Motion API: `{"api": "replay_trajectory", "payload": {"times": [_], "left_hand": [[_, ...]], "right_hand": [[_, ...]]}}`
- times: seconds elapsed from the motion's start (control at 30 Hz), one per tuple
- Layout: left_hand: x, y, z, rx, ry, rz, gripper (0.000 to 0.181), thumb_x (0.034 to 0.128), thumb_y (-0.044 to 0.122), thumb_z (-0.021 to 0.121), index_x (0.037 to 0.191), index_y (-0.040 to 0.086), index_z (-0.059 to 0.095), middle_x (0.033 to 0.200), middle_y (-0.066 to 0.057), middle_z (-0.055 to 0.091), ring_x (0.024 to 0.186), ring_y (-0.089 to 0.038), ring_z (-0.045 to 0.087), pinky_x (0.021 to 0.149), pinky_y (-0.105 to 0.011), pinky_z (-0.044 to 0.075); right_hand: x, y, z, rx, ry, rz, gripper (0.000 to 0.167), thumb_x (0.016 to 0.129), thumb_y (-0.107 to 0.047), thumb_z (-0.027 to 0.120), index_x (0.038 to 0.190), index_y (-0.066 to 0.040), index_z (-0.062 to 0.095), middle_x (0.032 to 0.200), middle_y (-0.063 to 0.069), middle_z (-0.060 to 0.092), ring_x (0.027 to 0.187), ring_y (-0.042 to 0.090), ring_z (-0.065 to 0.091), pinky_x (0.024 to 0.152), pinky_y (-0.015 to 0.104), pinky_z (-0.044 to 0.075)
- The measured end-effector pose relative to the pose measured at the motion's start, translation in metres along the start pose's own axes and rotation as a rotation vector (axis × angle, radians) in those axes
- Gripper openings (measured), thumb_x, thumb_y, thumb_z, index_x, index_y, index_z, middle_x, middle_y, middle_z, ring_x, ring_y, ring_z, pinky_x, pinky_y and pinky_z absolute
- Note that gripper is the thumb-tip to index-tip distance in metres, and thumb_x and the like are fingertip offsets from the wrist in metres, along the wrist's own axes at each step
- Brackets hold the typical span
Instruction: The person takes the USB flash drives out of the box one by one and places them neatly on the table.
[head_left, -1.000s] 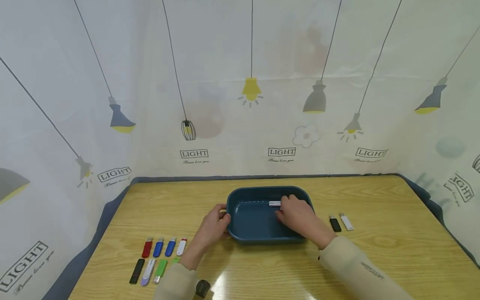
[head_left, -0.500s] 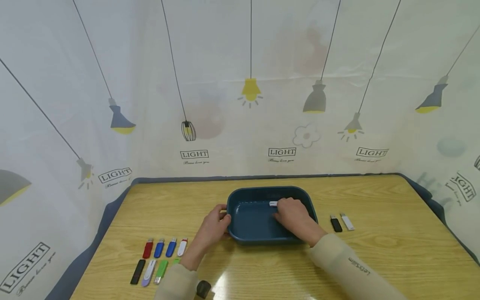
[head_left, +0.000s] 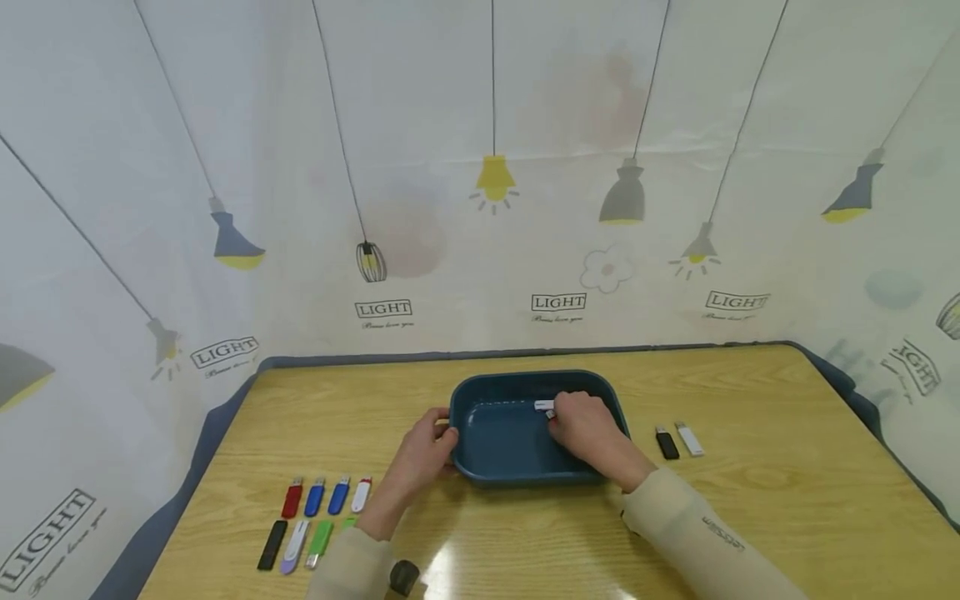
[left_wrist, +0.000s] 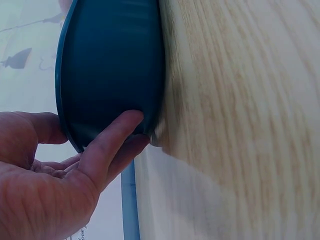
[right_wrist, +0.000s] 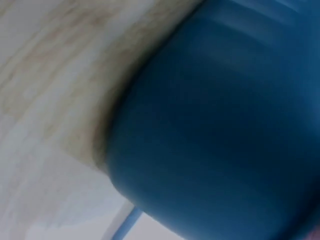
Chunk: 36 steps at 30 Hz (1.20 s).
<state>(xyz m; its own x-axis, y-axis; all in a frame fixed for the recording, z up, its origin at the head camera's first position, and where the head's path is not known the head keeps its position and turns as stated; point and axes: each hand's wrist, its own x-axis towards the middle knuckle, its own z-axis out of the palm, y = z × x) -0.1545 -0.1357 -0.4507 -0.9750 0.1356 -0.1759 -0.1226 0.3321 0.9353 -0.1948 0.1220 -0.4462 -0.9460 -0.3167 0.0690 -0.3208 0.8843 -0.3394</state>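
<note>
A dark blue rectangular tray (head_left: pixel 495 446) stands on the table. My left hand (head_left: pixel 422 454) holds its left end; in the left wrist view, the thumb is at the rim and the fingers (left_wrist: pixel 112 140) lie against the outer wall. My right hand (head_left: pixel 588 429) reaches down into the tray, fingers curled and mostly hidden from above. Just left of those fingers shows the end of a white USB stick (head_left: pixel 543 406), and below it a small metal plug tip (head_left: pixel 551 414). The right wrist view is blurred and shows mainly the tray's outer wall (right_wrist: pixel 210 125).
Left of the tray, two rows of USB sticks lie on the table, among them a red one (head_left: pixel 292 500), a black one (head_left: pixel 272 545) and a green one (head_left: pixel 318 543). Right of the tray lie a black stick (head_left: pixel 667 443) and a white stick (head_left: pixel 689 439).
My right hand has shifted slightly left inside the tray, and a metal plug tip now shows beside its fingers. The left hand stays on the tray's end.
</note>
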Motion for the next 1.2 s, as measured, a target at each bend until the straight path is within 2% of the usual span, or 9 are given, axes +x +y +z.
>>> {"api": "replay_trajectory", "payload": {"times": [0.07,0.17,0.27,0.3,0.5,0.67,0.83,0.97,1.2], "left_hand": [[0.0,0.0,0.0,0.0,0.002,-0.004,0.042,0.1071,0.008,0.047,0.146,-0.007,0.043,0.142,-0.038,0.051,0.104,-0.038,0.071,0.075,-0.043,0.063],[0.0,0.0,-0.001,0.0,0.001,-0.007,0.042,0.1075,0.008,0.046,0.147,-0.007,0.043,0.142,-0.037,0.052,0.105,-0.038,0.07,0.075,-0.043,0.063],[0.0,0.001,-0.001,-0.005,0.001,0.0,0.042,0.1073,0.007,0.046,0.146,-0.007,0.043,0.141,-0.038,0.053,0.104,-0.038,0.071,0.075,-0.043,0.063],[0.0,0.001,-0.001,-0.006,0.003,0.002,0.042,0.1072,0.007,0.046,0.146,-0.008,0.043,0.14,-0.038,0.053,0.104,-0.039,0.071,0.075,-0.043,0.063],[0.0,0.001,0.0,-0.007,0.004,-0.003,0.042,0.1074,0.007,0.046,0.146,-0.008,0.043,0.14,-0.038,0.053,0.104,-0.038,0.07,0.076,-0.043,0.063],[-0.001,0.0,0.001,-0.012,0.007,0.001,0.042,0.108,0.008,0.046,0.147,-0.008,0.042,0.14,-0.038,0.053,0.108,-0.039,0.069,0.078,-0.044,0.062],[-0.003,-0.003,0.002,-0.063,-0.008,-0.002,0.043,0.1094,0.008,0.043,0.149,-0.008,0.038,0.143,-0.039,0.049,0.113,-0.043,0.067,0.078,-0.047,0.062],[-0.001,-0.004,0.002,-0.116,-0.039,0.0,0.044,0.1106,0.008,0.04,0.151,-0.008,0.034,0.144,-0.041,0.046,0.115,-0.046,0.065,0.079,-0.049,0.062],[0.0,-0.004,0.002,-0.144,-0.062,-0.01,0.046,0.1117,0.009,0.037,0.153,-0.008,0.03,0.143,-0.042,0.047,0.12,-0.047,0.062,0.081,-0.049,0.061]], "right_hand": [[-0.002,0.0,-0.007,0.024,0.011,-0.005,0.039,0.092,-0.001,0.069,0.061,-0.012,0.047,0.058,-0.002,0.032,0.052,0.014,0.03,0.051,0.028,0.025],[-0.007,0.002,-0.019,0.043,0.028,0.001,0.023,0.091,-0.005,0.071,0.07,-0.008,0.063,0.064,-0.002,0.05,0.056,0.012,0.043,0.053,0.029,0.038],[-0.013,0.008,-0.032,0.065,0.032,0.033,0.006,0.093,-0.009,0.073,0.089,-0.004,0.073,0.079,0.003,0.066,0.065,0.013,0.057,0.062,0.035,0.053],[-0.016,0.011,-0.036,0.073,0.037,0.049,0.008,0.093,-0.011,0.075,0.097,-0.004,0.074,0.086,0.005,0.07,0.07,0.015,0.062,0.066,0.037,0.056],[-0.034,0.033,-0.063,0.117,0.063,0.121,0.016,0.095,-0.015,0.072,0.103,-0.001,0.071,0.087,0.006,0.069,0.074,0.018,0.062,0.067,0.039,0.054],[-0.049,0.065,-0.079,0.13,0.081,0.142,0.022,0.097,-0.015,0.069,0.108,0.003,0.07,0.09,0.01,0.069,0.076,0.022,0.063,0.068,0.043,0.054],[-0.06,0.104,-0.079,0.113,0.041,0.164,0.025,0.098,-0.015,0.067,0.108,0.007,0.068,0.092,0.013,0.069,0.077,0.023,0.064,0.068,0.044,0.054],[-0.065,0.131,-0.079,0.108,-0.016,0.228,0.028,0.099,-0.014,0.064,0.11,0.011,0.067,0.092,0.014,0.07,0.074,0.021,0.063,0.063,0.04,0.052],[-0.073,0.158,-0.078,0.09,-0.069,0.284,0.026,0.099,-0.011,0.063,0.106,0.013,0.069,0.08,0.007,0.071,0.067,0.018,0.062,0.058,0.035,0.047]]}}
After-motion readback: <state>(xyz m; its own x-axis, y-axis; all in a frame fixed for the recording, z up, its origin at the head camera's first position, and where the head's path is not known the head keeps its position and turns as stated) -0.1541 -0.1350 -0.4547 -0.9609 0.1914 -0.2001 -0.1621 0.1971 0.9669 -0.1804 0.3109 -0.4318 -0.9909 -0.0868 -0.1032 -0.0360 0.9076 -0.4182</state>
